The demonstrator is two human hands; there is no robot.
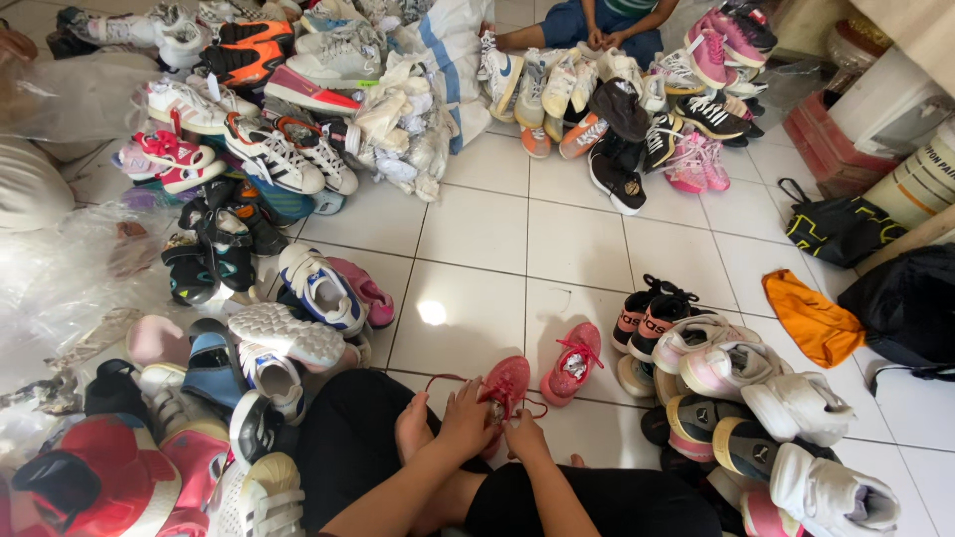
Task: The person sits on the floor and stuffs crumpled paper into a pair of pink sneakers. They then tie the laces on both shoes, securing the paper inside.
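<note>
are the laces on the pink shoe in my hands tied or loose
Loose: the pink shoe's red laces trail across the floor tile while both hands work at it.

There is one camera, worn on the person's head. It looks down and forward at the white tile floor [497, 239]. The person's own hands and knees are very near, at the bottom edge. The far shoe pile [637, 99] sits at the top.

Orange cloth [813, 318], black bag [841, 229]
</note>
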